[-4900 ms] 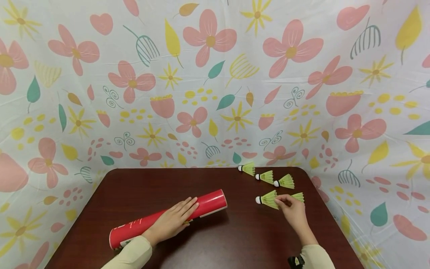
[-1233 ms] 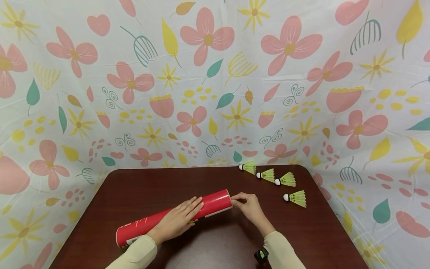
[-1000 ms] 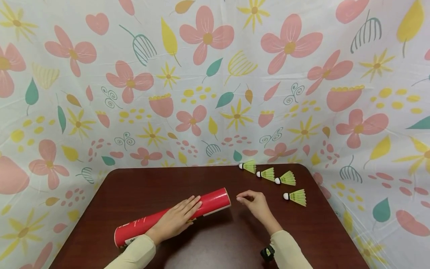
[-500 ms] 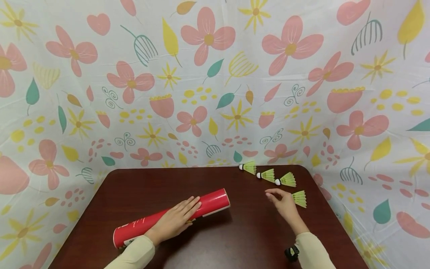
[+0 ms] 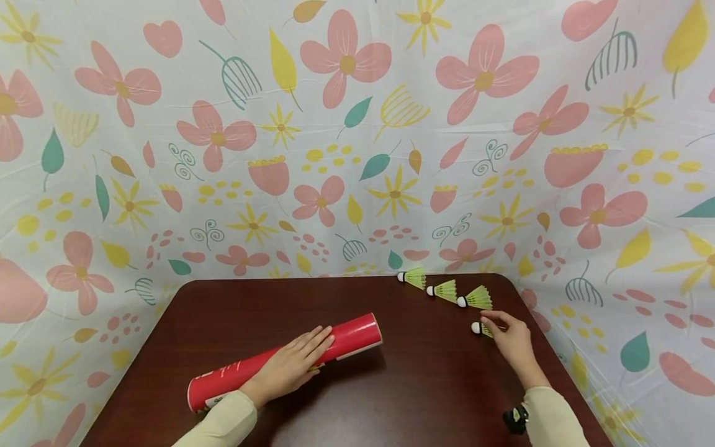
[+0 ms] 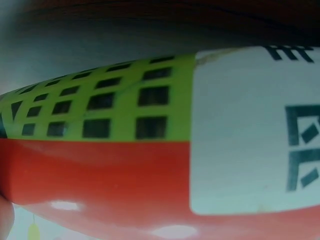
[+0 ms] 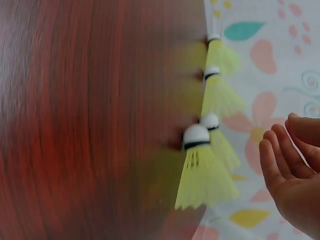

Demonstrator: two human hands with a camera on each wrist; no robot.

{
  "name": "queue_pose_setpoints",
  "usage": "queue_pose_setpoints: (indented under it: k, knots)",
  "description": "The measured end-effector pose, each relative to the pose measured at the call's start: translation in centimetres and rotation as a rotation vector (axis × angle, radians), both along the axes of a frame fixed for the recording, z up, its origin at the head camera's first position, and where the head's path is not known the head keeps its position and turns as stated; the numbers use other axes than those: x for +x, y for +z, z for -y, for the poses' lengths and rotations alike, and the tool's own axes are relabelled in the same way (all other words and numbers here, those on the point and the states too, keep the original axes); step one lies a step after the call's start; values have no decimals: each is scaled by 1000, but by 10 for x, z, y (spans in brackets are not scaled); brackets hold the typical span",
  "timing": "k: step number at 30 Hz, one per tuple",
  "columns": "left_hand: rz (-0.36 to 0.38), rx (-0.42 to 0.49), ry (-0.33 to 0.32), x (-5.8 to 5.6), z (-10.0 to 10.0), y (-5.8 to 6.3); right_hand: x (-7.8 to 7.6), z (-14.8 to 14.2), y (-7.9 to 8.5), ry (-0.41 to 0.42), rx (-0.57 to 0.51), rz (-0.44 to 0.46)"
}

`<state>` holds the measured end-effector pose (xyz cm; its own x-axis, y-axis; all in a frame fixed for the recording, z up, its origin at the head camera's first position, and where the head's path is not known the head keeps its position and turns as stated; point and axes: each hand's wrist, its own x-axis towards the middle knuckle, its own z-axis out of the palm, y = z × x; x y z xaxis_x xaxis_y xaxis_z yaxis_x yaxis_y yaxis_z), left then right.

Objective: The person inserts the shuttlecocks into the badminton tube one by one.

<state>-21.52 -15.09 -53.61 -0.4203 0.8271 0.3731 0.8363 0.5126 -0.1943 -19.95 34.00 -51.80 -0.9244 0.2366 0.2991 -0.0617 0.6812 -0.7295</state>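
My left hand [image 5: 293, 363] lies over a long red shuttlecock tube [image 5: 353, 335], fingers across its top and thumb along the near side. The left wrist view shows the tube's green-and-black checked band and white label [image 6: 250, 135] close up. The tube slants up to the right, and its inside is hidden. My right hand [image 5: 511, 344] hovers at the nearest yellow shuttlecock [image 5: 476, 328], covering much of its feathers in the head view. In the right wrist view that shuttlecock [image 7: 205, 172] stands apart from the loosely bent fingers, which hold nothing.
Three more yellow shuttlecocks, a far one [image 5: 412, 278], a middle one [image 5: 443, 290] and a closer one [image 5: 475, 298], lie in a slanting row at the back right of the dark wooden table [image 5: 268, 304]. A flower-printed cloth [image 5: 357, 155] hangs behind and beside the table.
My right hand has carried a shuttlecock to the tube's right end, come away without it, and moved right to the nearest remaining one. My left hand stays on the tube.
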Motion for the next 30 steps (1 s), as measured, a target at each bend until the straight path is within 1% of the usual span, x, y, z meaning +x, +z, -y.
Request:
queue_pose_setpoints:
  k: [7,10,14,17,22,24,30]
  knots:
    - [10,16,-27,-1,0,-1,3,-20,-6,-72,-24,1]
    - [18,18,-30,-1,0,-1,3,-26,-11,-116,-58,-20]
    - [19,19,-25,0,0,-1,3,-31,-17,-150,-85,-26]
    - [24,13,-20,0,0,-2,5,-33,-23,-162,-72,1]
    - [25,11,-24,1,0,-4,7,-36,-31,-194,-28,96]
    - [23,15,-26,1,0,-4,6,-36,-34,-204,-5,121]
    - [20,20,-30,0,-2,-4,5,-35,-40,-243,16,127]
